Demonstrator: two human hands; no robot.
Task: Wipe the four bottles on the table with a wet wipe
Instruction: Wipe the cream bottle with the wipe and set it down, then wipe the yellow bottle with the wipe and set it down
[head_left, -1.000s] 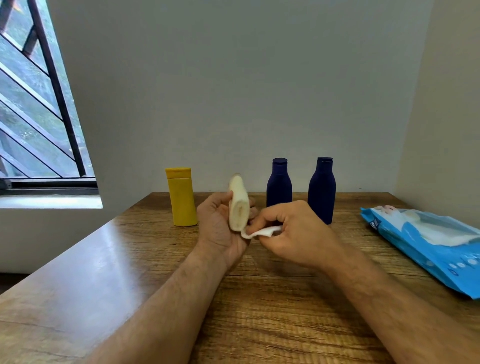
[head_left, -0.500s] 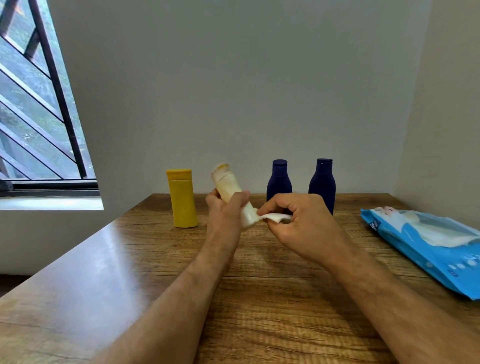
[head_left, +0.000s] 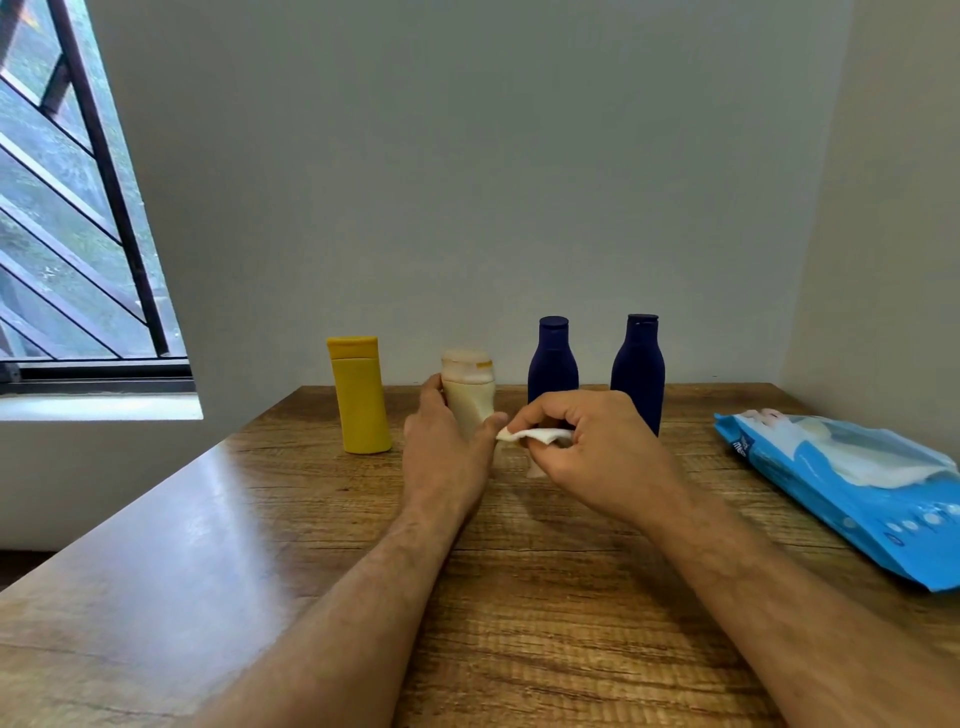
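While the left hand (head_left: 447, 441) gripped the cream bottle (head_left: 469, 397) upright in its row on the wooden table (head_left: 208, 545), seemingly to steady it, the right hand (head_left: 587, 452) pinched a folded wet wipe (head_left: 535, 435) beside its base.

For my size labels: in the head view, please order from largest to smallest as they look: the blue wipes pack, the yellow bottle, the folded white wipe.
1. Blue plastic wipes pack, though it lies nearer the camera.
2. Yellow plastic bottle.
3. Folded white wet wipe, partly hidden in the right hand.
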